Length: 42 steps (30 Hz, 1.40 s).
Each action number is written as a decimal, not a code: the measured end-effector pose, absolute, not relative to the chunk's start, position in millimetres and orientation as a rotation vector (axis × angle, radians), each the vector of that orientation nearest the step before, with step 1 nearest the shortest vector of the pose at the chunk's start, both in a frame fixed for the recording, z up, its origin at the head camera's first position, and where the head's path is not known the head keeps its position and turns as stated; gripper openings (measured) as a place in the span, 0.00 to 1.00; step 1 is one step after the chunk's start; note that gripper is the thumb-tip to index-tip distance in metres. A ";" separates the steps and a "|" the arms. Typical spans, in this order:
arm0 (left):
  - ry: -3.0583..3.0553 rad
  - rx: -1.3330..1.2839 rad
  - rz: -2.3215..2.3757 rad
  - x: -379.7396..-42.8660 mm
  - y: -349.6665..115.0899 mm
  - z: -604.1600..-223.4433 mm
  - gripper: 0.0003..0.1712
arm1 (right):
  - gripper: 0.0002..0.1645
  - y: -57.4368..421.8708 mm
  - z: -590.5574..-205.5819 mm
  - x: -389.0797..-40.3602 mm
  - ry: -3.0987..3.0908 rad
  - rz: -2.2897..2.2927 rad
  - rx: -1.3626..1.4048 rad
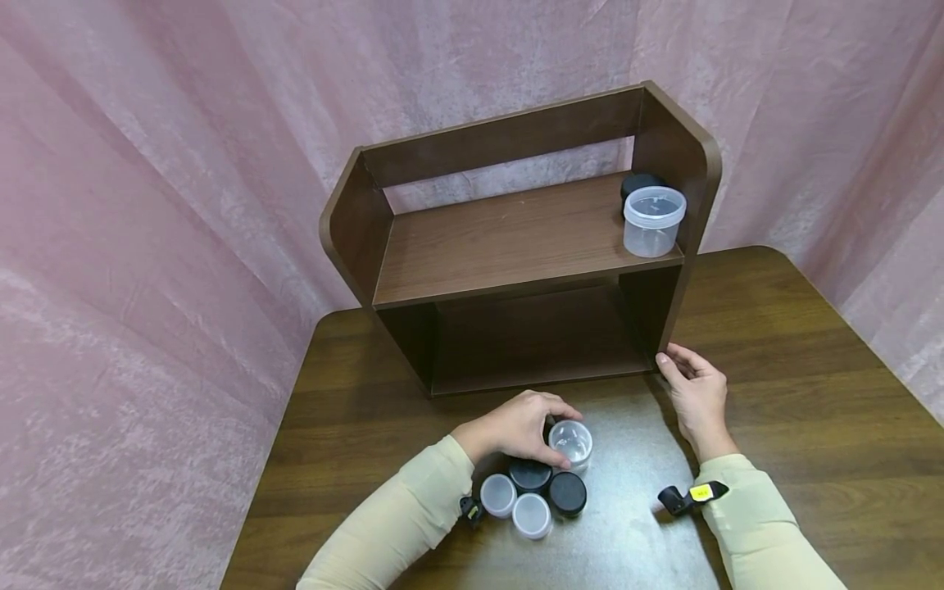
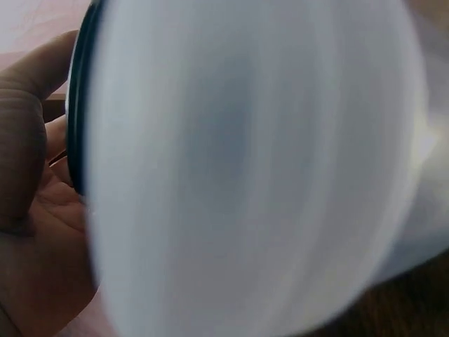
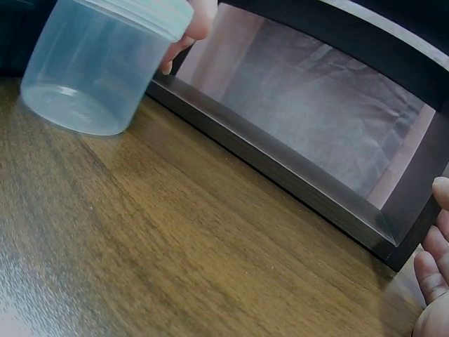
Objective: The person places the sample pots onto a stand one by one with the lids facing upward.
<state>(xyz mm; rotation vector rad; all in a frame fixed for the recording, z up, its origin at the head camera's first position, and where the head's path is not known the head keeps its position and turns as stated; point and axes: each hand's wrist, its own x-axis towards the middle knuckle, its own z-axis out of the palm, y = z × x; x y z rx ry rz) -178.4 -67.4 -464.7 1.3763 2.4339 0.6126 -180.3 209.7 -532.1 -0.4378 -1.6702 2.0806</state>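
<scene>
My left hand [image 1: 525, 428] grips a clear plastic jar [image 1: 571, 441] with a translucent lid, thumb on the near side and fingers on the far side. The same jar [image 3: 95, 70] stands out in the right wrist view; I cannot tell whether its base touches the table. A blurred translucent container [image 2: 245, 168] fills most of the left wrist view. My right hand [image 1: 696, 401] touches the lower right front corner of a brown wooden shelf [image 1: 509, 238], its thumb at the front edge and its fingers along the outer side.
By the left hand stand several small jars, among them a white-lidded jar [image 1: 532, 515] and a black-lidded jar [image 1: 568, 494]. On the upper board, at the right, a clear jar [image 1: 653, 223] stands before a black-lidded jar [image 1: 640, 182]. A pink curtain [image 1: 184, 164] hangs behind the table [image 1: 782, 360].
</scene>
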 end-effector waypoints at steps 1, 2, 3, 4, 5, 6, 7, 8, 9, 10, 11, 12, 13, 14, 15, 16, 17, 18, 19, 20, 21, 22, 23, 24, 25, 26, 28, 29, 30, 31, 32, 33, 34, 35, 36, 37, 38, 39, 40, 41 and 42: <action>2.442 1.384 0.622 -178.3 -67.0 -464.5 0.37 | 0.18 209.7 -532.0 -180.4 -1.671 2.078 -0.440; 2.451 1.391 0.632 -178.2 -66.6 -464.0 0.37 | 0.18 209.8 -532.2 -180.4 -1.678 2.069 -0.445; 2.459 1.390 0.646 -178.1 -66.2 -463.2 0.36 | 0.17 209.8 -532.2 -180.4 -1.684 2.060 -0.449; 2.469 1.386 0.660 -178.1 -66.0 -462.2 0.36 | 0.17 209.9 -532.3 -180.5 -1.683 2.059 -0.450; 2.477 1.379 0.678 -178.2 -65.9 -460.8 0.36 | 0.17 210.0 -532.6 -180.6 -1.682 2.056 -0.451; 2.485 1.370 0.696 -178.3 -66.0 -459.2 0.35 | 0.17 210.1 -532.8 -180.7 -1.683 2.052 -0.451; 2.490 1.357 0.719 -178.3 -66.2 -457.0 0.34 | 0.17 210.3 -533.0 -180.9 -1.684 2.049 -0.451; 2.498 1.354 0.734 -178.4 -66.3 -454.6 0.34 | 0.17 210.4 -533.2 -181.2 -1.682 2.048 -0.449; 2.504 1.353 0.750 -178.6 -66.6 -451.8 0.33 | 0.17 210.4 -533.3 -181.4 -1.677 2.053 -0.444; 2.510 1.359 0.764 -178.8 -66.9 -449.0 0.33 | 0.17 210.4 -533.5 -181.7 -1.675 2.056 -0.443; 2.517 1.370 0.778 -179.3 -67.4 -446.1 0.33 | 0.17 210.4 -533.7 -181.8 -1.676 2.059 -0.443; 2.520 1.385 0.793 -180.0 -67.7 -443.3 0.33 | 0.17 210.4 -533.9 -182.0 -1.676 2.062 -0.443; 2.524 1.399 0.811 -180.3 -68.4 -440.3 0.33 | 0.17 210.1 -533.7 -182.0 -1.678 2.063 -0.444; 2.530 1.417 0.828 -180.7 -68.9 -437.0 0.33 | 0.17 209.7 -533.5 -181.9 -1.679 2.066 -0.444; 2.533 1.429 0.855 -181.1 -69.5 -433.3 0.33 | 0.17 209.4 -533.3 -181.7 -1.683 2.064 -0.446; 2.536 1.443 0.883 -181.6 -69.9 -429.8 0.33 | 0.17 209.1 -533.1 -181.6 -1.687 2.060 -0.448; 2.536 1.452 0.920 -181.9 -70.3 -425.6 0.33 | 0.17 208.7 -532.9 -181.4 -1.690 2.057 -0.449; 2.531 1.457 0.961 -182.1 -70.7 -421.0 0.33 | 0.17 208.5 -532.7 -181.2 -1.692 2.053 -0.449; 2.533 1.463 0.998 -182.2 -70.9 -415.9 0.33 | 0.17 208.2 -532.4 -181.1 -1.693 2.047 -0.449; 2.531 1.472 1.037 -182.5 -71.0 -410.8 0.33 | 0.17 208.0 -532.2 -180.9 -1.688 2.048 -0.447; 2.532 1.482 1.074 -182.7 -71.1 -405.6 0.32 | 0.17 207.7 -532.1 -180.8 -1.685 2.045 -0.445; 2.532 1.497 1.108 -183.1 -71.1 -400.5 0.32 | 0.17 207.5 -532.0 -180.6 -1.676 2.049 -0.440; 2.534 1.512 1.139 -183.4 -71.0 -395.0 0.32 | 0.16 207.3 -531.9 -180.5 -1.671 2.046 -0.436; 2.537 1.529 1.166 -183.9 -70.9 -389.8 0.32 | 0.16 207.2 -531.8 -180.4 -1.667 2.041 -0.431; 2.543 1.548 1.189 -184.5 -70.7 -384.4 0.31 | 0.16 207.0 -531.8 -180.4 -1.659 2.040 -0.425; 2.543 1.567 1.213 -185.1 -70.6 -379.1 0.31 | 0.15 206.9 -531.9 -180.3 -1.654 2.037 -0.420; 2.540 1.603 1.256 -186.5 -70.6 -369.0 0.31 | 0.14 207.0 -532.7 -180.1 -1.650 2.029 -0.411; 2.539 1.615 1.274 -187.0 -70.7 -364.0 0.31 | 0.14 207.2 -533.6 -179.9 -1.650 2.025 -0.408; 2.536 1.628 1.291 -188.0 -70.8 -359.4 0.31 | 0.14 207.4 -534.3 -179.8 -1.648 2.024 -0.406; 2.539 1.637 1.303 -188.9 -71.2 -354.6 0.30 | 0.14 207.6 -534.9 -179.8 -1.649 2.021 -0.406; 2.541 1.643 1.316 -190.0 -71.6 -349.9 0.30 | 0.13 207.8 -535.5 -179.9 -1.655 2.016 -0.404; 2.543 1.647 1.334 -191.3 -72.1 -345.1 0.30 | 0.13 208.0 -535.9 -180.1 -1.660 2.012 -0.403; 2.549 1.648 1.348 -192.7 -72.5 -340.4 0.29 | 0.13 208.2 -536.3 -180.3 -1.664 2.011 -0.402; 2.559 1.650 1.360 -194.2 -73.1 -335.1 0.29 | 0.14 208.3 -536.5 -180.4 -1.675 2.003 -0.399; 2.566 1.652 1.374 -196.2 -73.5 -330.1 0.29 | 0.14 208.3 -536.2 -180.6 -1.682 1.998 -0.399; 2.574 1.651 1.390 -198.2 -73.8 -324.8 0.29 | 0.14 208.3 -535.9 -180.8 -1.688 1.993 -0.396; 2.578 1.653 1.408 -200.5 -73.9 -319.5 0.29 | 0.14 208.2 -535.6 -181.1 -1.687 1.994 -0.394; 2.583 1.650 1.426 -202.9 -74.0 -314.2 0.29 | 0.15 208.1 -535.4 -181.3 -1.681 1.998 -0.393; 2.587 1.644 1.442 -205.5 -73.9 -309.0 0.29 | 0.15 207.9 -535.0 -181.7 -1.671 2.006 -0.392; 2.584 1.634 1.465 -208.1 -73.6 -303.9 0.29 | 0.15 207.7 -534.6 -181.9 -1.666 2.008 -0.392; 2.573 1.620 1.495 -210.6 -73.1 -299.2 0.29 | 0.15 207.5 -534.2 -182.2 -1.655 2.017 -0.393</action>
